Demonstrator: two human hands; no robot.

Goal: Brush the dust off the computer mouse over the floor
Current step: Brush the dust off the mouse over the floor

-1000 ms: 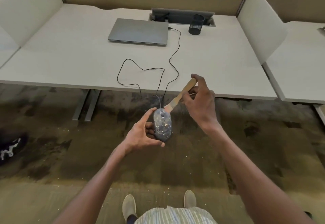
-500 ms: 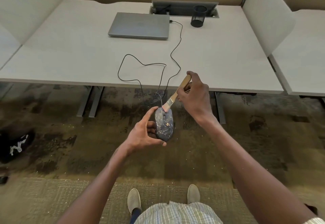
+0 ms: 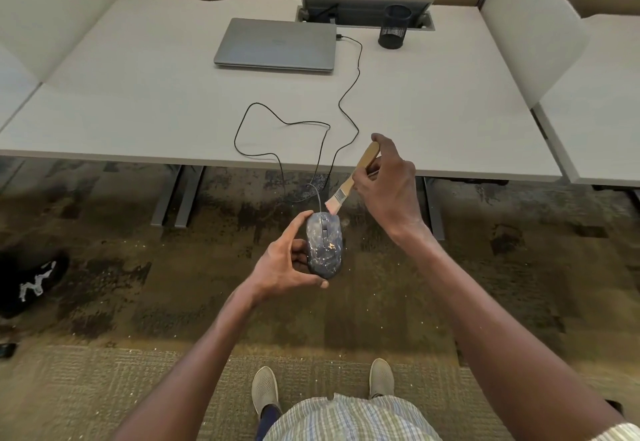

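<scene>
Head view. Inspector: State the grip.

Recorder: The left hand (image 3: pixel 284 267) is clamped on the mouse (image 3: pixel 323 248). The thumb lies across its rear end, the forefinger runs up its left side, and the other fingers curl beneath. The top of the mouse faces up, mottled with pale dust.

Inspector: And the other hand?

Recorder: The right hand (image 3: pixel 388 188), above and right of the mouse, has its fingers closed round the wooden handle of the brush (image 3: pixel 348 184). The bristles point down-left and end at the mouse's front right corner. Contact cannot be confirmed.

Inspector: Where is the mouse?

Recorder: It is held in the air over the carpeted floor (image 3: pixel 138 285), on the person's side of the desk (image 3: pixel 138 101) edge. Pale specks lie on the carpet around and below the mouse.

Inspector: Surroundings?

Recorder: The cable (image 3: pixel 304 123) leaves the mouse's front, climbs over the desk edge, loops on the top and plugs into the right side of a closed laptop (image 3: pixel 277 44) well beyond the mouse. A black mesh cup (image 3: pixel 394 27) stands beyond the mouse and to its right. Two pale shoes (image 3: pixel 265 388) are planted on the carpet on the near side of the mouse. A dark item with white markings (image 3: pixel 31 281) lies far to the left of the mouse.
</scene>
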